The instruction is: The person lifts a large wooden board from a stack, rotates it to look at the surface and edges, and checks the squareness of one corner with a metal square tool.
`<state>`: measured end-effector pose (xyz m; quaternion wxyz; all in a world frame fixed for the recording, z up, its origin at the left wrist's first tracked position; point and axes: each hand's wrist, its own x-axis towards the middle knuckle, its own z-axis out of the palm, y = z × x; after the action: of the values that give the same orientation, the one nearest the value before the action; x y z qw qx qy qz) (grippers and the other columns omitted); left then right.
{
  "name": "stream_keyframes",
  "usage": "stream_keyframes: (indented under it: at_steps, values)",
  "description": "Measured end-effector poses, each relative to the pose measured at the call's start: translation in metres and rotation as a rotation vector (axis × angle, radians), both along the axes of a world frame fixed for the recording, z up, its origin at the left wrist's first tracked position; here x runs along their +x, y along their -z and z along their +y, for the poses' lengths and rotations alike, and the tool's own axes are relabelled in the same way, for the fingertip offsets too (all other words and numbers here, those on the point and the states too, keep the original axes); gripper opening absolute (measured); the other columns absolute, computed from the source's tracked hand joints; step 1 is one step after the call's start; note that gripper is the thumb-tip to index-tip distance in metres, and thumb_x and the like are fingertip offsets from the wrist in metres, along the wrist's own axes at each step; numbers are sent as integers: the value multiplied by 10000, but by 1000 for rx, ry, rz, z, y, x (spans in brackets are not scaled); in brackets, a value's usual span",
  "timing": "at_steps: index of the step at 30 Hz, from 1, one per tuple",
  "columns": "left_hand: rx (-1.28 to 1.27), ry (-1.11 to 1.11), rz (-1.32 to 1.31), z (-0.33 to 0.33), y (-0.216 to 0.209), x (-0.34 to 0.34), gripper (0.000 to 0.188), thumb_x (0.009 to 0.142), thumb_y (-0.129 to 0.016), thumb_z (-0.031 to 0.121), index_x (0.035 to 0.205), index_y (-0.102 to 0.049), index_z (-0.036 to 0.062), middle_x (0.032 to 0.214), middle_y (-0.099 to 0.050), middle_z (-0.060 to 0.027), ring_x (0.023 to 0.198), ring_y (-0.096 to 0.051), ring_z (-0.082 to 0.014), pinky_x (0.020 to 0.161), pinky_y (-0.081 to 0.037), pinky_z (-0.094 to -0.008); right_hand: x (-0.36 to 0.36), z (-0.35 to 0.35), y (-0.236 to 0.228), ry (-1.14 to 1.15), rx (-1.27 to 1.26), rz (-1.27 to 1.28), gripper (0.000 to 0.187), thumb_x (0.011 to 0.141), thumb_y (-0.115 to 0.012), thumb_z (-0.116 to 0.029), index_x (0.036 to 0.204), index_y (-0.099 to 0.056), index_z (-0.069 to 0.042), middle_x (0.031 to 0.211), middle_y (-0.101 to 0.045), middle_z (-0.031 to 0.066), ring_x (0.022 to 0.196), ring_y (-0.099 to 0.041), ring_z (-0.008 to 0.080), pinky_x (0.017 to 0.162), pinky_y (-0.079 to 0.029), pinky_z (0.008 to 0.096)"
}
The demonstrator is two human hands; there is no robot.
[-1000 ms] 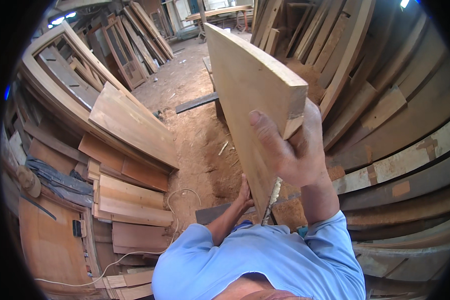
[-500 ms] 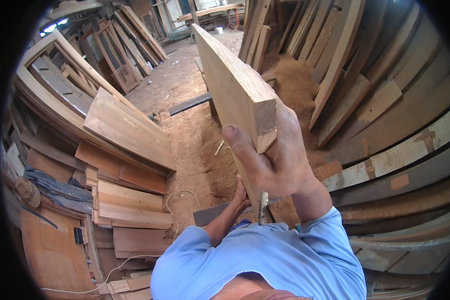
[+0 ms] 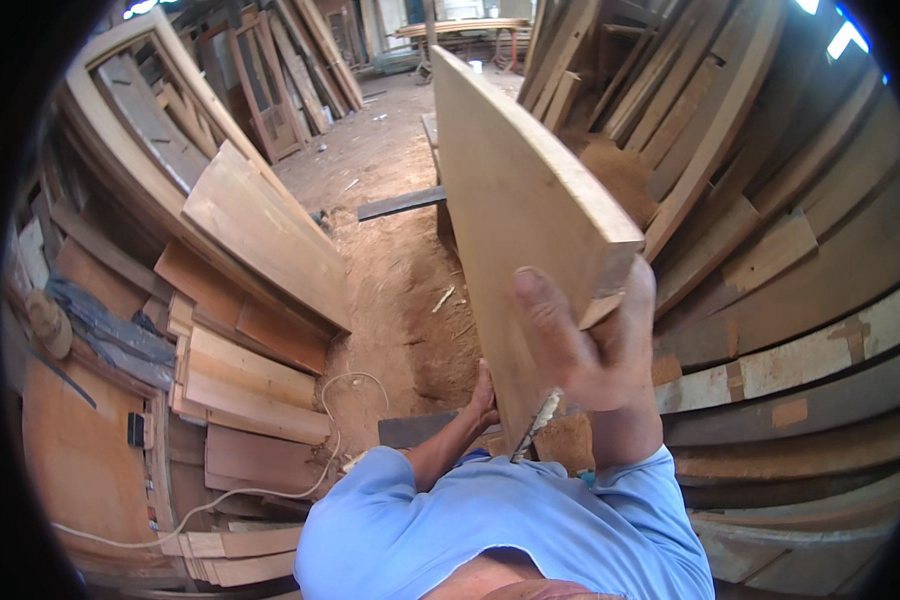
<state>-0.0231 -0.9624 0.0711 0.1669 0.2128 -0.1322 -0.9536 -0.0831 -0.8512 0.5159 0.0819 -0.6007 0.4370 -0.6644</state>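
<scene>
A thick, pale wooden board stands on edge in front of me, running away from my chest, its broad face turned left. My right hand grips its near upper corner, thumb on the left face and fingers behind the far side. Lower down, my left hand rests against the board's left face; its fingers show only in part, and its grip cannot be made out. A thin, pale, ragged strip sticks up by the near end of the board, close to my shirt.
Planks lean along the right wall. At the left are door frames, a panel and stacked boards. A dark bar juts left of the board. A cord trails over the sawdust-covered floor.
The board's near upper end has swung right and tilted, showing more of its left face. My right hand moved right with it. My left hand stays low at the board.
</scene>
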Motion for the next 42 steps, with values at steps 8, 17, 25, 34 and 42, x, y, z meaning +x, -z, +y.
stream_keyframes:
  at_steps: [8,17,25,34,42]
  values:
    - [22,-47,41,-2,6,1,944,894,-289,838,1454,-485,104,1348,-611,-125,1186,-609,-288,999,-526,-468,-11,-9,-7,41,-72,3,282,940,-696,-102,1162,-617,54,961,-685,77,838,-622,117,726,-483,255]
    - [40,-43,95,-8,8,3,937,899,-286,832,1454,-485,103,1349,-610,-127,1184,-609,-289,1001,-524,-470,-7,-20,-11,77,-155,77,243,934,-648,-84,1077,-610,109,829,-660,137,710,-653,170,612,-517,320]
    - [147,98,459,-18,34,10,931,905,-284,826,1454,-485,102,1350,-609,-129,1183,-610,-290,1003,-523,-472,1,-17,-7,29,-43,-47,316,941,-674,-108,1177,-584,83,954,-680,127,828,-650,167,720,-517,302]
    - [136,160,351,-22,34,11,906,920,-299,806,1455,-486,99,1358,-606,-132,1188,-608,-293,1016,-515,-472,5,-18,-10,31,64,102,747,865,-667,-107,1414,-300,243,1089,-591,367,1074,-585,474,987,-432,520]
    - [41,103,77,-16,20,11,872,939,-326,777,1456,-487,94,1371,-602,-136,1198,-606,-297,1035,-504,-471,1,-14,-8,22,68,89,754,859,-679,-102,1423,-304,230,1167,-575,379,1148,-575,475,1039,-416,512]
